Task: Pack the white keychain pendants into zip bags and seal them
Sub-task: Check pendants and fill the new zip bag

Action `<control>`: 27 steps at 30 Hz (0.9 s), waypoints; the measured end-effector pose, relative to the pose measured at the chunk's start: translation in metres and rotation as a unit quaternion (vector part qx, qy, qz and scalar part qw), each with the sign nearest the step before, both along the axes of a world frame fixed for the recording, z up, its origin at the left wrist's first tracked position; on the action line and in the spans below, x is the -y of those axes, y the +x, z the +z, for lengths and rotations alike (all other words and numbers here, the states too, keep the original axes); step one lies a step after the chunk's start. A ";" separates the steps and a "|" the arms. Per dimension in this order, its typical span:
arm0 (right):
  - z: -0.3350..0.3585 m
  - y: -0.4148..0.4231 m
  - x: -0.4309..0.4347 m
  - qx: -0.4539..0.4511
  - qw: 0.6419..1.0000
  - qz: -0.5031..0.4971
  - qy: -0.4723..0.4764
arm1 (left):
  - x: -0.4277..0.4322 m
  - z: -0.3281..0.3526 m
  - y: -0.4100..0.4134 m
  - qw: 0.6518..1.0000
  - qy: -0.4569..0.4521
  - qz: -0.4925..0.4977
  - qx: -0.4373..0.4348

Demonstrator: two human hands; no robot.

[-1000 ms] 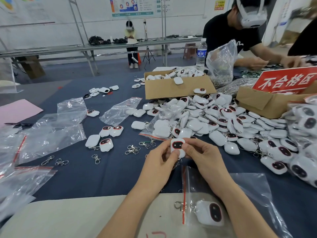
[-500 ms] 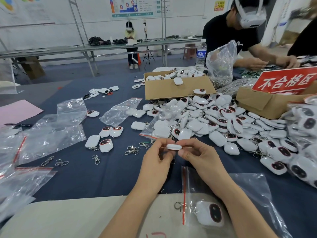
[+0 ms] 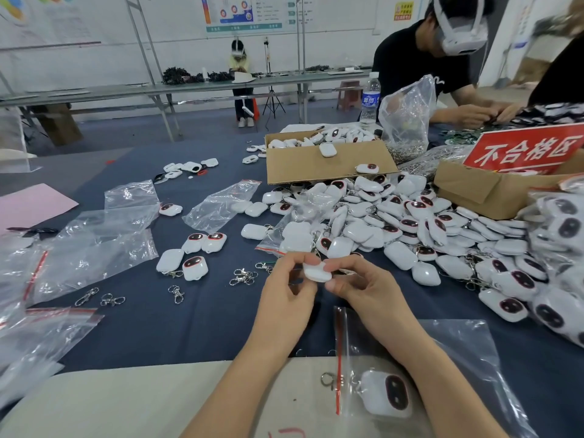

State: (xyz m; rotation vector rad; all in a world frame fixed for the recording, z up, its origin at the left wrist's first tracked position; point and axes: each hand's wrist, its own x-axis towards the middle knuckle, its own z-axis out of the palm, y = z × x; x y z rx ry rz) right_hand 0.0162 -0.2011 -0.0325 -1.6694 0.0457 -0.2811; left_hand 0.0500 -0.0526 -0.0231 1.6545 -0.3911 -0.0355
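Hands are meeting over the dark blue surface [image 3: 189,327] in the head view, both gripping one white pendant [image 3: 317,273] between them. The left hand [image 3: 286,298] is pinching its left end with curled fingertips, and the right hand [image 3: 363,292] is pinching its right end between thumb and forefinger. The pendant is being held off the cloth, showing only plain white shell.

Just beyond that held pendant and spreading to its right, a big pile of loose pendants [image 3: 395,222] is lying, many showing dark oval faces. Farther beyond it an open cardboard box [image 3: 328,162] is holding more of them. To the far right of the held pendant, bagged pendants [image 3: 562,248] are stacking up, with a second box [image 3: 493,191] and a red sign [image 3: 524,150] behind them.

Nearer the camera than the held pendant, under the right forearm, a clear zip bag [image 3: 442,349] is lying flat with a packed pendant [image 3: 387,393] inside, face up; its key ring is showing left of the bag's red strip [image 3: 339,358], and whether the bag is sealed I cannot tell.

Left of the held pendant, loose metal clasps [image 3: 243,276] are lying, then four separate pendants [image 3: 196,254], then empty bags [image 3: 94,248] scattered well apart. A person in a black shirt [image 3: 410,67] is working across the surface, beyond the held pendant to the right.
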 end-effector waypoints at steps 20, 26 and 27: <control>0.000 0.000 0.001 0.065 0.997 -0.012 0.044 | -0.001 0.003 0.000 0.998 -0.043 -0.047 0.003; 0.002 -0.001 -0.003 0.020 0.997 -0.015 0.079 | -0.004 0.000 0.005 0.986 -0.109 -0.062 -0.106; 0.003 -0.001 -0.003 0.014 0.997 -0.023 0.077 | -0.003 0.000 0.005 0.985 -0.114 -0.065 -0.110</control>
